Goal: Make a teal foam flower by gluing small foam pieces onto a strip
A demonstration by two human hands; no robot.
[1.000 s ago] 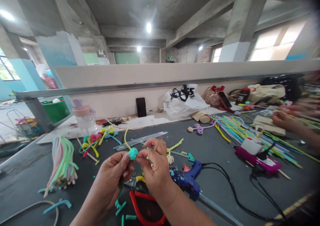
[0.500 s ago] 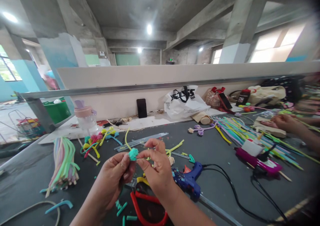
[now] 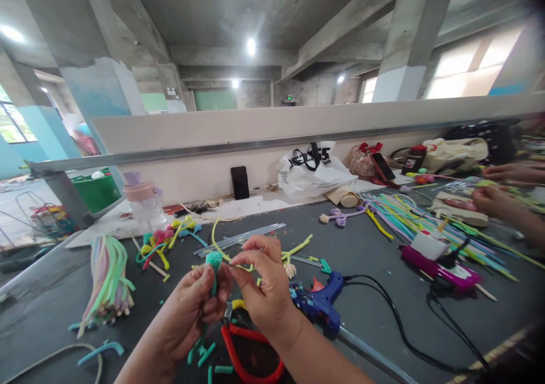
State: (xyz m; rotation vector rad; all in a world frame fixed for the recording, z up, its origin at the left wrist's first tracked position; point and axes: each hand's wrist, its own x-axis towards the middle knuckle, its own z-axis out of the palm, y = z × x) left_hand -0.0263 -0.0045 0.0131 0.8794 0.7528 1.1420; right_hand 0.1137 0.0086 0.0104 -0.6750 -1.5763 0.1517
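Note:
My left hand [image 3: 193,299] grips a teal chenille-stem bud [image 3: 213,257] upright between thumb and fingers, its stem running down through the palm. Just right of the bud, my right hand [image 3: 266,287] has thumb and index finger pinched together; whatever is between the tips is too small to make out. Beneath my hands lies a red-handled hand tool [image 3: 227,347], partly covered. Short teal pieces [image 3: 207,354] are scattered beside it. To the right of my right hand rests a blue glue gun [image 3: 326,302] with a clear glue stick in its back. A yellow-green chenille piece [image 3: 298,249] lies behind.
A bundle of pastel chenille stems [image 3: 106,282] stands at left, near a lidded cup [image 3: 145,205]. A phone [image 3: 240,182] leans on the back panel beside a white bag [image 3: 313,171]. Rightward lie loose stems [image 3: 409,216], a magenta device [image 3: 440,268], black cables and another person's hands [image 3: 496,202].
The teal bud has tipped from facing my right hand to upright, showing its stem below. My right fingertips have come away from it slightly. The other person's hands have shifted.

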